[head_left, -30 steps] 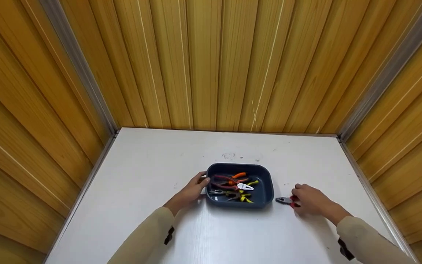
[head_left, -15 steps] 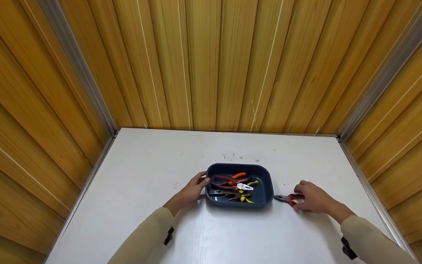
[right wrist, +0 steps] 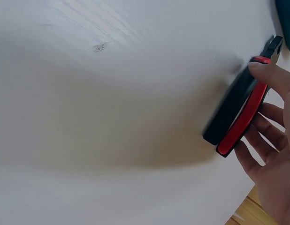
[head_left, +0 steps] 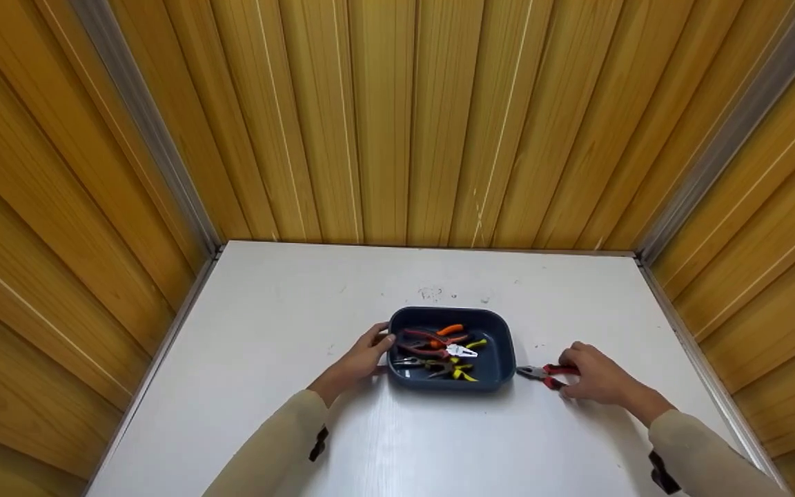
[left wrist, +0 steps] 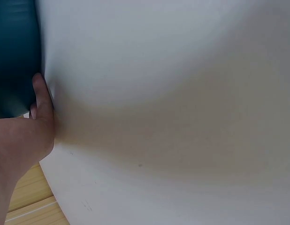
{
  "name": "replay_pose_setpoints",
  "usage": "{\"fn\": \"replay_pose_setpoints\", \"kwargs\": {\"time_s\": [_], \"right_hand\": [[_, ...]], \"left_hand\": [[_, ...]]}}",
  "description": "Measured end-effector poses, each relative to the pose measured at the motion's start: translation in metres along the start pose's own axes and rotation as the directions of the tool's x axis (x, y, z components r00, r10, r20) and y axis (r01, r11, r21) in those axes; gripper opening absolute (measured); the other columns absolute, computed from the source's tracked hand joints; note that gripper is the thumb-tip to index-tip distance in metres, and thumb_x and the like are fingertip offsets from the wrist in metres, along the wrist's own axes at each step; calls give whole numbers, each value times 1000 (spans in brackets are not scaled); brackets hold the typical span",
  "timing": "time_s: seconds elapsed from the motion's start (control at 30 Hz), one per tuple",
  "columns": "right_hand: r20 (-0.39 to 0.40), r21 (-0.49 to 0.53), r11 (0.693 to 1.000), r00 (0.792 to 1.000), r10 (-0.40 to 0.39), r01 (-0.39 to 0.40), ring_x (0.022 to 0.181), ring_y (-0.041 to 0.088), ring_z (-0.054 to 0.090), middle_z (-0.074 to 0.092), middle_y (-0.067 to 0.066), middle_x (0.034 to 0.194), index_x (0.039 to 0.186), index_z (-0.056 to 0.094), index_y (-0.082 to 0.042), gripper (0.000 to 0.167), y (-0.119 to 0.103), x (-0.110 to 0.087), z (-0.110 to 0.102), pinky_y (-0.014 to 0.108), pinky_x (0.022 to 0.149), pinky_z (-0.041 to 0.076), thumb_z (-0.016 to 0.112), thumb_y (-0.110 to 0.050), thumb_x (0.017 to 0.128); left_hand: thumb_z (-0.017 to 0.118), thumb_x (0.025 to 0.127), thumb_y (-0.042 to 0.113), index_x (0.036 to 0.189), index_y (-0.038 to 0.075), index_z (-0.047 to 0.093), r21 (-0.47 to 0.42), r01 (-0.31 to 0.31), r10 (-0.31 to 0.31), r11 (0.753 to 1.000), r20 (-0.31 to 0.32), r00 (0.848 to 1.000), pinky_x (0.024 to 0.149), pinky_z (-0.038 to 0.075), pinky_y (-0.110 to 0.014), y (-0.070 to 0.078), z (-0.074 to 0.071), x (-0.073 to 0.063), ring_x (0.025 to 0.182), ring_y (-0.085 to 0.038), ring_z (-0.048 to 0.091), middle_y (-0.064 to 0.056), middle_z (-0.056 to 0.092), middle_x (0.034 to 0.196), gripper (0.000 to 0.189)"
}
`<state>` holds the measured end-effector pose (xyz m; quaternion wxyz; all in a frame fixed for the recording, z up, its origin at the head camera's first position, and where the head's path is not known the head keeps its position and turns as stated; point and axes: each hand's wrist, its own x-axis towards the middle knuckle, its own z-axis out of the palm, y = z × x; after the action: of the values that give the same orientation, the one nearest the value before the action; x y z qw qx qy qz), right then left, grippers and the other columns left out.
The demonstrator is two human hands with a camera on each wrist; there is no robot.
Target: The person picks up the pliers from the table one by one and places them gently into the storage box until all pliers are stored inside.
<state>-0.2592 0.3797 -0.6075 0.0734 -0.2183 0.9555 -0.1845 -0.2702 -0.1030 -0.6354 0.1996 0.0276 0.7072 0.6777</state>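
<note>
A dark blue plastic box (head_left: 497,345) stands on the white table with several pliers in it, their handles orange, red and yellow; one pair, with white jaws [pliers], lies on top. My left hand (head_left: 356,362) holds the box at its left side, thumb at the rim. In the left wrist view, fingers (left wrist: 41,96) lie against the outer wall. To the right of the box, my right hand (head_left: 597,376) pinches red-and-black combination pliers (head_left: 539,373) by the handles. Their nose points left, close to the box's lower right corner. The right wrist view shows my thumb across a handle (right wrist: 241,122).
The white table (head_left: 287,297) reaches back to a wood-grain panel wall (head_left: 377,138), with similar panels left and right. Metal strips run along the side edges. Small dark marks (head_left: 430,295) lie on the table behind the box.
My right hand has drawn back slightly to the right along the pliers, so more of their handles shows. The pliers' nose has shifted a little left. Left hand and box stay put.
</note>
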Motion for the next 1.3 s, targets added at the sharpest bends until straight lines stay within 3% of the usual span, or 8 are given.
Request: {"fn": "replay_pose_setpoints", "kwargs": {"time_s": [0.37,0.63,0.87,1.1,1.3], "right_hand": [[-22,26,1000,1000,-3,4,99,23,57,63,2,105,110,75,-3,43,1,2,7,46,88,50,94,-20,75],[-42,16,999,998,-42,43,97,22,57,64,0,103,108,76,-6,36,2,4,9,45,86,51,92,-15,77],[-29,16,1000,999,-15,16,90,19,53,61,0,96,104,74,-7,32,-2,10,11,40,80,49,89,-13,76],[-38,38,999,999,-9,10,84,19,51,60,2,90,99,73,-6,27,-9,18,2,36,73,45,87,-12,77],[-12,52,998,1000,25,-25,83,18,53,62,1,90,99,72,-5,25,-13,26,-11,38,75,48,88,-15,83]], "left_hand": [[48,115,27,163,9,35,-13,-11,11,1000,-4,1000,106,50,-61,-1,1,-1,149,-42,39,-26,42,159,53],[49,115,27,163,9,36,-12,-16,16,1000,-1,1000,105,51,-60,-1,1,0,149,-42,41,-25,43,159,53],[48,115,29,164,11,34,-11,-2,2,1000,2,1000,106,52,-57,1,0,-1,150,-40,40,-23,42,160,54],[45,116,26,164,11,34,-15,14,-14,1000,0,1000,107,52,-54,0,1,0,150,-41,40,-23,41,160,51],[46,116,25,163,11,36,-25,3,-3,1000,-6,1000,105,53,-54,0,0,1,149,-42,41,-24,42,160,50]]}}
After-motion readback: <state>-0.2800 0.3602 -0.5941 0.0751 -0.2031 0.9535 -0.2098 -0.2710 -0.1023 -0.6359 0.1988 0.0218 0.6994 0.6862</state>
